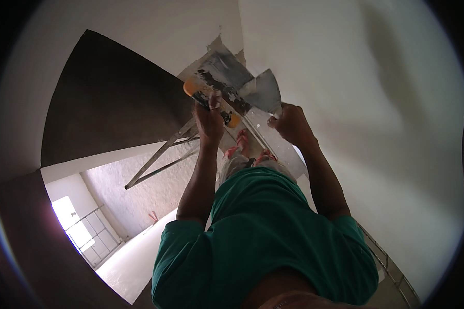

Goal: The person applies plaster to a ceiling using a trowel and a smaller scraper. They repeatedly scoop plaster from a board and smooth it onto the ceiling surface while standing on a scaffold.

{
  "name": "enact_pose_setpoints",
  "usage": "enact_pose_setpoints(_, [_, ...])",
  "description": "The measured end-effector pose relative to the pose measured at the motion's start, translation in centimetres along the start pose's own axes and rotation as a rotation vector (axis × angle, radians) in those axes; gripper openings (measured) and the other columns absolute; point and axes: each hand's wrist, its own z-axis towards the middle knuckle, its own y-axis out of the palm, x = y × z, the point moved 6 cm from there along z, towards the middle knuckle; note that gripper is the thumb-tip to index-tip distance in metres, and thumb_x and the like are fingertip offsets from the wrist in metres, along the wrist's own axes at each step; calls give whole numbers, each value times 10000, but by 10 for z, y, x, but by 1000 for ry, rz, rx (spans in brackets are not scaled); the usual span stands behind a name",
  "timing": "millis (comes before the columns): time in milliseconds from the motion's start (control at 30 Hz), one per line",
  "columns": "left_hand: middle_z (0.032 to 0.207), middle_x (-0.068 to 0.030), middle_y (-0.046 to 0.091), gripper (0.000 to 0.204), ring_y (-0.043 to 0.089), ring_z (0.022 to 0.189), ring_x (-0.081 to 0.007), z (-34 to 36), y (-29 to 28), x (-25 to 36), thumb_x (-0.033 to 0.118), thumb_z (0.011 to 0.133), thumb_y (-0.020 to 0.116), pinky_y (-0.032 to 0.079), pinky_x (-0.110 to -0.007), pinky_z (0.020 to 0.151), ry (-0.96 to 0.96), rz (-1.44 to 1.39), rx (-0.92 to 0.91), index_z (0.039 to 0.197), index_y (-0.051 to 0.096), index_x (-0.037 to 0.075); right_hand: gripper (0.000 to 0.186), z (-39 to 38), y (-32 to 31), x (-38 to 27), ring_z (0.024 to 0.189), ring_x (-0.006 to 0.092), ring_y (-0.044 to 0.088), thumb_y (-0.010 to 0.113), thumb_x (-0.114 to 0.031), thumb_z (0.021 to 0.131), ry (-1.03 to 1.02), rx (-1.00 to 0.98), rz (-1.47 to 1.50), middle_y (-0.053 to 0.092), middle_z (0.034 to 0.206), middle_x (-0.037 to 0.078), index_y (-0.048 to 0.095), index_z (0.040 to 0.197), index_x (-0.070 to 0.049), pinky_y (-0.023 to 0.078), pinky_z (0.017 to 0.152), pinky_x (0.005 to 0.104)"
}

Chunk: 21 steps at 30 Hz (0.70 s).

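My left hand (210, 121) is closed around the black and orange handle of a wide plastering trowel (226, 66). Grey-white smears cover its flat metal blade. My right hand (294, 125) grips a putty knife (264, 91) whose fan-shaped blade overlaps the trowel's right side. Whether the two blades touch, I cannot tell. Both tools are held up in front of my body, near the corner of two pale walls. The putty knife's handle is mostly hidden in my right fist.
A pale wall (345, 103) rises close on my right. At the left is a dark panel-like surface (113, 98). Metal legs (162, 159) slant beneath my left forearm. Below my bare feet (242, 140) runs a narrow platform. A metal railing (93, 232) stands by a bright opening.
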Motion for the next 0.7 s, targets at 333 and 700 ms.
enact_pose_setpoints(333, [1011, -93, 624, 299, 635, 927, -212, -42, 10, 6, 129, 888, 587, 533, -342, 799, -444, -825, -66, 1157, 546, 5, 297, 12, -49, -19, 929, 395, 600, 585, -28, 873, -388, 259, 71, 572, 1014, 198, 437, 1130, -21, 475, 787, 438])
enact_pose_setpoints(700, [984, -83, 613, 280, 620, 886, -194, -57, 13, 48, 116, 878, 609, 524, -348, 779, -416, -894, -152, 1129, 540, 11, 152, 23, -39, -26, 846, 367, 546, 454, -20, 904, -619, 325, -311, 538, 979, 151, 439, 1049, -64, 450, 729, 447])
